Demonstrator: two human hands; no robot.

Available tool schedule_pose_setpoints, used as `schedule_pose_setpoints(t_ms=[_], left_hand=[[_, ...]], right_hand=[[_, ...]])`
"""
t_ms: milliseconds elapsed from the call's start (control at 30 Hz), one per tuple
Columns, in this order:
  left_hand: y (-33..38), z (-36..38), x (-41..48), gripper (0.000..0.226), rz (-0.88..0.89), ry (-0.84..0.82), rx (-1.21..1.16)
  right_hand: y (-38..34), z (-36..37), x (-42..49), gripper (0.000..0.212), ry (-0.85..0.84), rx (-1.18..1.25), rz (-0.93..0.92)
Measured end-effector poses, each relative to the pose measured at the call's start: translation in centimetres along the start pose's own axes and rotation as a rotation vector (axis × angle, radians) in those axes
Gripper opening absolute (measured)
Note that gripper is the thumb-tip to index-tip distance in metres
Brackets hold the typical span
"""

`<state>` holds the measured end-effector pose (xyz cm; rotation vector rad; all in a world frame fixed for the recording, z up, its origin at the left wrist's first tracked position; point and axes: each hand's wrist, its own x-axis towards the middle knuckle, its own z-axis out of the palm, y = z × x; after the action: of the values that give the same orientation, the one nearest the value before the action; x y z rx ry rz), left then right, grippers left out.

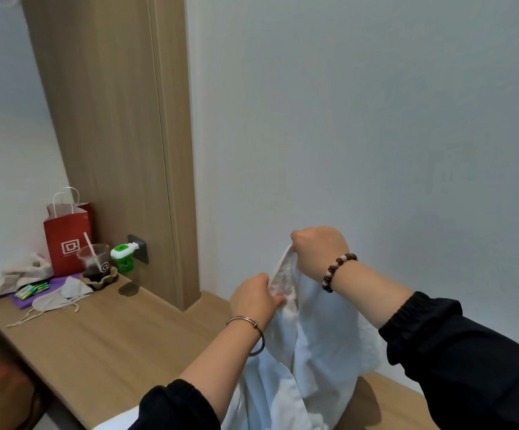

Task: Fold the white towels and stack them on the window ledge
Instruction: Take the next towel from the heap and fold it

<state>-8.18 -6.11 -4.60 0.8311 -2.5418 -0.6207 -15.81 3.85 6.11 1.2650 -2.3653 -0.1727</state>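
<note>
- white towel held up over the wooden ledge, right of the clutter, so it hangs free
- its top edge is pinched by left hand and right hand, likely to find corners

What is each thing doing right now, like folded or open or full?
white towel, unfolded, hanging from both hands.
left hand, pinching the towel's top edge.
right hand, gripping the same edge higher up.
red paper bag, upright, top open.
cup, partly full of dark drink, straw in.
green plug-in, plugged into the wall socket.
</note>
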Motion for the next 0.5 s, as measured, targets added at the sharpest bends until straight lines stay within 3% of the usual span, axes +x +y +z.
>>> schedule_pose_setpoints(t_ms=[200,367,500], left_hand=[[-1.4,2.7,-1.8,0.019,-0.098,-0.003,-0.436],[-0.8,3.1,-1.7,0.020,-0.074,-0.036,-0.633],[-0.9,3.0,-1.8,0.021,-0.085,0.046,-0.890]], right_hand=[[1.3,-0.5,0.2,0.011,0.051,0.058,0.058],[1.7,-0.4,0.1,0.033,0.059,0.106,0.083],[2.0,-0.3,-0.2,0.016,0.118,0.142,0.055]])
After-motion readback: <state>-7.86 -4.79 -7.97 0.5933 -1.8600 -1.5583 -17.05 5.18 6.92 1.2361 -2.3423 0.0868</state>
